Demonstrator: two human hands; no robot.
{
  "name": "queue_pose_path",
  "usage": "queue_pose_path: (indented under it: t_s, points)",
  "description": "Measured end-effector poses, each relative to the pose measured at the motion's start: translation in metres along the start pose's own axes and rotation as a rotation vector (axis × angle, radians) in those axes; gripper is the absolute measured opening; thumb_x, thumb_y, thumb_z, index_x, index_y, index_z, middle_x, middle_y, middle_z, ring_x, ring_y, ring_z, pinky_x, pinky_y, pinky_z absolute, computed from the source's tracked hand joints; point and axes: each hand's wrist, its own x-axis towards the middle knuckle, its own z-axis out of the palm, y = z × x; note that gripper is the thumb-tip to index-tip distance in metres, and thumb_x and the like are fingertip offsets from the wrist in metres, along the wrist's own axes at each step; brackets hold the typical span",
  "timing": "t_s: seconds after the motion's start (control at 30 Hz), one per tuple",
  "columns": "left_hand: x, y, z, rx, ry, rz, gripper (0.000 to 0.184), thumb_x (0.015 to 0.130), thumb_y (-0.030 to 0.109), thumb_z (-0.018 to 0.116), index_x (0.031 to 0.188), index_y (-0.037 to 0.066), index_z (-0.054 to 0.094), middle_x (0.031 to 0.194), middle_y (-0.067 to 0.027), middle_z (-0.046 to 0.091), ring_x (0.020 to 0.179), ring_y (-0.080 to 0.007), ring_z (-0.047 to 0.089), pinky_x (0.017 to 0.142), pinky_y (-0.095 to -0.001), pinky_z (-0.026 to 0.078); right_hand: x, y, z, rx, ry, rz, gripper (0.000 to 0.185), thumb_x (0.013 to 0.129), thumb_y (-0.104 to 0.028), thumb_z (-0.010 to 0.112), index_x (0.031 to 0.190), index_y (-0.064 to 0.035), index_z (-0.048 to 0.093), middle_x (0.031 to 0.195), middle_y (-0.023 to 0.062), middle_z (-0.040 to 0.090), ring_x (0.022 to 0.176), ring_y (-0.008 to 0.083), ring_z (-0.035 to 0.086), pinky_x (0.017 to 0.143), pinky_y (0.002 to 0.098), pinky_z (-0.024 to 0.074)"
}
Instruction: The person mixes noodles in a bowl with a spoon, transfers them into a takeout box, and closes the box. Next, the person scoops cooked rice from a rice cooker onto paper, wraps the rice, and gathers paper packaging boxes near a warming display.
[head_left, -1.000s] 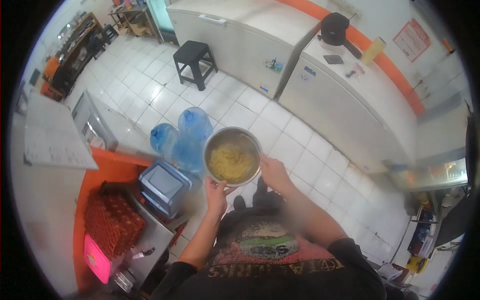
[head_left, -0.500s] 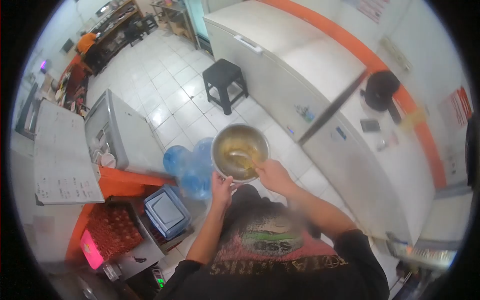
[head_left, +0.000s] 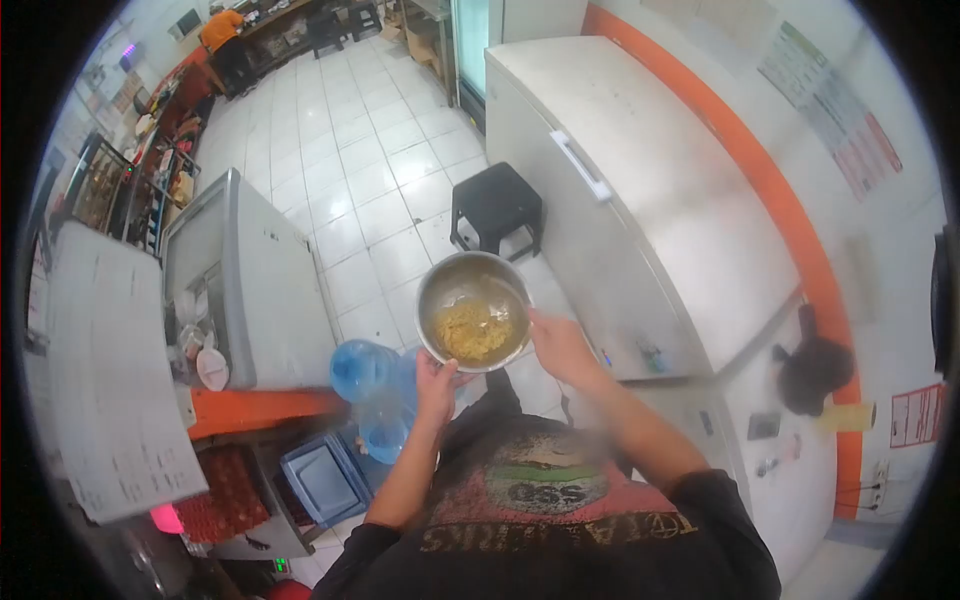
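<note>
clamped on the lower-left rim with the left hand (head_left: 437, 388): the metal bowl (head_left: 440, 283), thumb over the edge and fingers underneath, held up before the shirt (head_left: 550, 480) and over the tiled floor (head_left: 390, 170). changed inside: yellow noodles (head_left: 465, 335), half a second ago a blur around a shiny middle, now a clearer heap toward the near side; likely a sign of mixing under way, with contents well contained. changed too: the outlook, swung to put the black stool (head_left: 497, 200) directly beyond the bowl. at the right rim, with fingers curled together: the right hand (head_left: 560, 348); cannot tell whether around the rim or something else, nor whether the glossy patch (head_left: 497, 313) belongs to a tool.

farther out, again from the left: a whiteboard (head_left: 125, 370), a person in orange (head_left: 222, 40) far back, dark red trays (head_left: 228, 495), a low white cabinet (head_left: 280, 300), a blue plastic box (head_left: 325, 480). just beyond the left hand, down low: blue water bottles (head_left: 362, 370), partly hidden; together with the stool, probably the chief obstacles underfoot. along the right: a white chest freezer (head_left: 660, 190), a dark flat slab (head_left: 764, 425), a black cap (head_left: 818, 372), all well apart from the bowl.
</note>
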Motion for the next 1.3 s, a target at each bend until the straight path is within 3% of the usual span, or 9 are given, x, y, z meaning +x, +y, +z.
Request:
queue_pose_path:
  t_s: [0.23, 0.43, 0.47, 0.6, 0.73, 0.87, 1.0, 1.1, 1.3]
  points:
    - [0.131, 0.052, 0.029, 0.036, -0.037, 0.005, 0.032, 0.092, 0.004, 0.055, 0.119, 0.007, 0.038, 0.123, -0.0136, 0.055, 0.11, -0.028, 0.06, 0.083, -0.0506, 0.059, 0.133, -0.051, -0.052, -0.184, -0.536, 0.013, 0.04, 0.092, -0.021, 0.048, 0.13, -0.0166, 0.06, 0.094, 0.0261, 0.066, 0.086, 0.0419, 0.064, 0.079, 0.0472, 0.0511]
    - [0.242, 0.079, 0.046, 0.026, 0.009, 0.06, 0.029, 0.092, 0.003, 0.054, 0.117, 0.006, 0.039, 0.122, -0.0141, 0.055, 0.109, -0.0275, 0.061, 0.086, -0.0498, 0.058, 0.261, -0.024, -0.029, -0.314, -0.401, -0.196, 0.039, 0.091, -0.019, 0.049, 0.128, -0.0175, 0.062, 0.087, 0.0231, 0.065, 0.082, 0.0412, 0.064, 0.076, 0.0507, 0.0505]
    - [0.257, 0.085, 0.05, 0.051, 0.016, 0.065, 0.029, 0.092, 0.002, 0.053, 0.117, 0.006, 0.039, 0.122, -0.014, 0.054, 0.109, -0.0277, 0.061, 0.087, -0.05, 0.058, 0.293, -0.032, -0.02, -0.27, -0.493, -0.018, 0.036, 0.092, -0.019, 0.049, 0.125, -0.0162, 0.064, 0.086, 0.0217, 0.065, 0.083, 0.0406, 0.064, 0.076, 0.0509, 0.051]
    - [0.308, 0.125, 0.057, 0.071, 0.139, 0.114, 0.028, 0.092, 0.001, 0.052, 0.116, 0.007, 0.039, 0.122, -0.0131, 0.055, 0.11, -0.0277, 0.06, 0.085, -0.0488, 0.059, 0.389, -0.041, -0.011, -0.338, -0.24, -0.145, 0.036, 0.093, -0.019, 0.047, 0.124, -0.012, 0.063, 0.09, 0.0255, 0.066, 0.087, 0.0412, 0.064, 0.08, 0.0498, 0.0503]
    - [0.371, 0.161, 0.044, 0.018, 0.252, 0.176, 0.028, 0.091, -0.001, 0.051, 0.114, 0.007, 0.039, 0.123, -0.0133, 0.054, 0.109, -0.0271, 0.061, 0.083, -0.0472, 0.059, 0.456, -0.057, -0.004, -0.241, -0.633, -0.219, 0.041, 0.091, -0.018, 0.048, 0.13, -0.0128, 0.06, 0.094, 0.0282, 0.065, 0.089, 0.0411, 0.064, 0.084, 0.0475, 0.05]
    - [0.417, 0.202, 0.028, 0.01, 0.299, 0.161, 0.026, 0.091, 0.001, 0.053, 0.112, 0.008, 0.039, 0.119, -0.0124, 0.056, 0.104, -0.0253, 0.063, 0.082, -0.046, 0.06, 0.534, -0.126, 0.046, -0.1, -0.619, -0.159, 0.04, 0.093, -0.017, 0.047, 0.13, -0.0082, 0.059, 0.093, 0.0274, 0.065, 0.085, 0.0428, 0.064, 0.079, 0.0492, 0.0509]
    - [0.468, 0.235, -0.032, -0.047, 0.412, 0.227, 0.025, 0.091, 0.006, 0.056, 0.111, 0.008, 0.04, 0.114, -0.0113, 0.057, 0.1, -0.0243, 0.064, 0.08, -0.0445, 0.061, 0.628, -0.144, 0.097, -0.443, -0.658, -0.372, 0.039, 0.094, -0.014, 0.045, 0.13, -0.0059, 0.058, 0.086, 0.0257, 0.066, 0.081, 0.0436, 0.064, 0.073, 0.0496, 0.0521]
    - [0.545, 0.282, -0.109, -0.119, 0.374, 0.25, 0.026, 0.091, 0.007, 0.058, 0.111, 0.008, 0.042, 0.115, -0.0118, 0.057, 0.099, -0.0245, 0.065, 0.078, -0.0442, 0.061, 0.688, -0.171, 0.183, -0.221, -0.808, -0.623, 0.038, 0.092, -0.012, 0.046, 0.126, -0.0028, 0.059, 0.084, 0.0253, 0.067, 0.078, 0.0415, 0.065, 0.074, 0.0486, 0.0526]
    - [0.615, 0.397, -0.234, -0.155, 0.351, 0.185, 0.025, 0.092, 0.01, 0.059, 0.111, 0.008, 0.043, 0.118, -0.0134, 0.06, 0.1, -0.0256, 0.066, 0.076, -0.0436, 0.062, 0.804, -0.291, 0.322, 0.058, -0.691, -0.267, 0.037, 0.092, -0.015, 0.048, 0.124, -0.0037, 0.062, 0.083, 0.0266, 0.065, 0.075, 0.039, 0.066, 0.071, 0.0439, 0.0512]
